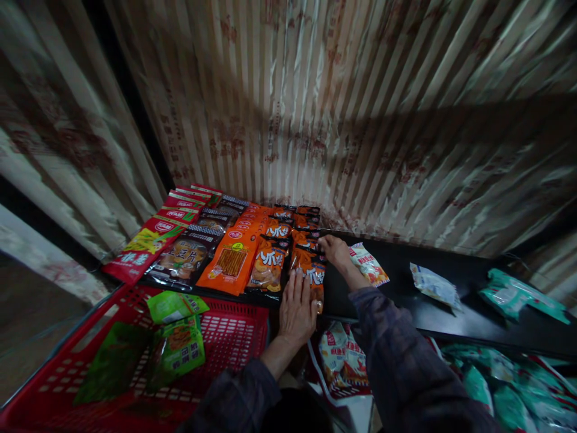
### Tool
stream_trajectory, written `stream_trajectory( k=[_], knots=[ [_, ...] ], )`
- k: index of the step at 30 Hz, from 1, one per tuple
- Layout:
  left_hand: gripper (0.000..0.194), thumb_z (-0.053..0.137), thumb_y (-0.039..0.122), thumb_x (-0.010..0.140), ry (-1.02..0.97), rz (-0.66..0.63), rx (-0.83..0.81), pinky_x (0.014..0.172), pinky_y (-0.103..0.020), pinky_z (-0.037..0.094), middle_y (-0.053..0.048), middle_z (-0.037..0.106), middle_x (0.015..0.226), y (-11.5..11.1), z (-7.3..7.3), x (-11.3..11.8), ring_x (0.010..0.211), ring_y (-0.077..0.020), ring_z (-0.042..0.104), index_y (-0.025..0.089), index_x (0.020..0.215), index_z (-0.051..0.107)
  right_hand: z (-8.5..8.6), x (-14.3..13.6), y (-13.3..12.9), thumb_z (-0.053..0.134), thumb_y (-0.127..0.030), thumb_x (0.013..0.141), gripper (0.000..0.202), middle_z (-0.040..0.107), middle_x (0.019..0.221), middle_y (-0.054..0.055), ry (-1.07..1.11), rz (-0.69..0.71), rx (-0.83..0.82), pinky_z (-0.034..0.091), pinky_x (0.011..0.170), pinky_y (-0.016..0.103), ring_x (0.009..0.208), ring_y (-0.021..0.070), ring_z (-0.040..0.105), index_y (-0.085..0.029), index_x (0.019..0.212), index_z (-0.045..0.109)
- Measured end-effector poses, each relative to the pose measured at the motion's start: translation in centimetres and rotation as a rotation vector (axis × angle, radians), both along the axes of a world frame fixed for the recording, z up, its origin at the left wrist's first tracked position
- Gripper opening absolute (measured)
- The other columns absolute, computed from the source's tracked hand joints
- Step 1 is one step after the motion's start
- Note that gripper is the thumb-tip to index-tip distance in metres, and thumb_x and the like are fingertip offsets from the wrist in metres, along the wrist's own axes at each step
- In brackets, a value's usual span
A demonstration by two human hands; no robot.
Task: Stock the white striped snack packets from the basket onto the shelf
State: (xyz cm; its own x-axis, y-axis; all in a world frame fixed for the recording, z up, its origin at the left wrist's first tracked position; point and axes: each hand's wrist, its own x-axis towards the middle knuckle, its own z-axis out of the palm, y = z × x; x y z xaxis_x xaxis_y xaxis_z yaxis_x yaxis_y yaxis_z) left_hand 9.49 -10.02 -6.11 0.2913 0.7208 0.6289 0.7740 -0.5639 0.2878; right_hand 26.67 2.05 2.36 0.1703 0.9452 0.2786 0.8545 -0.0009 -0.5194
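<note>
Two columns of small orange and black snack packets (pixel 267 264) lie overlapping on the black shelf (pixel 396 291). My left hand (pixel 297 308) rests with fingers stretched on the front packet (pixel 314 267) of the right column. My right hand (pixel 335 249) pinches at the right edge of that column, its fingers bent by a black packet edge. Left of these are long orange packets (pixel 229 255), dark brown packets (pixel 183 255) and red packets (pixel 146 243). A white and red packet (pixel 368 263) lies just right of my right hand.
A red basket (pixel 234 337) with green packets (pixel 180 346) stands below the shelf at left. White and red packets (pixel 342 355) and teal packets (pixel 514 397) sit below the shelf. A white-blue packet (pixel 435 287) and a teal packet (pixel 518 294) lie farther right. Corrugated wall (pixel 288 120) rises behind.
</note>
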Motion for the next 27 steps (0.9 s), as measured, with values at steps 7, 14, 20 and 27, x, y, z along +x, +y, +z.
stream_trajectory(
  k=[7,14,20,27],
  knots=[
    [0.067,0.042,0.025,0.095,-0.019,0.055,-0.006,0.115,-0.048,0.036,-0.021,0.032,0.158,-0.1,0.1,0.4,0.151,-0.0307,0.016,0.005,0.153,0.017,0.3,0.8,-0.1,0.055,-0.041,0.091,0.026,0.077,0.085,0.002,0.133,0.083,-0.016,0.049,0.069,0.026,0.077,0.0174,0.069,-0.023,0.089,0.073],
    [0.070,0.042,0.026,0.096,-0.051,0.074,0.013,0.113,-0.046,0.037,-0.020,0.032,0.158,-0.2,-0.2,0.3,0.151,-0.0302,0.019,0.007,0.156,0.010,-0.7,1.2,-0.3,0.060,-0.036,0.085,0.021,0.075,0.076,0.000,0.176,0.170,-0.031,0.051,0.067,0.026,0.070,0.0163,0.068,-0.020,0.082,0.074],
    [0.068,0.041,0.027,0.096,-0.028,0.110,-0.005,0.111,-0.046,0.040,-0.020,0.035,0.157,0.1,0.3,0.1,0.150,-0.0295,0.022,0.007,0.155,0.014,-1.0,0.2,0.3,0.052,-0.038,0.091,0.030,0.075,0.079,0.002,0.118,0.136,0.009,0.052,0.068,0.028,0.072,0.0175,0.068,-0.018,0.085,0.074],
    [0.059,0.044,0.023,0.095,0.021,0.132,-0.003,0.112,-0.050,0.037,-0.018,0.032,0.159,-0.1,0.2,0.5,0.150,-0.0308,0.020,0.014,0.151,0.032,1.3,-2.1,-0.3,0.062,-0.042,0.088,0.022,0.076,0.101,0.005,-0.125,0.177,0.045,0.048,0.089,0.035,0.099,0.0236,0.064,-0.027,0.092,0.077]
  ],
)
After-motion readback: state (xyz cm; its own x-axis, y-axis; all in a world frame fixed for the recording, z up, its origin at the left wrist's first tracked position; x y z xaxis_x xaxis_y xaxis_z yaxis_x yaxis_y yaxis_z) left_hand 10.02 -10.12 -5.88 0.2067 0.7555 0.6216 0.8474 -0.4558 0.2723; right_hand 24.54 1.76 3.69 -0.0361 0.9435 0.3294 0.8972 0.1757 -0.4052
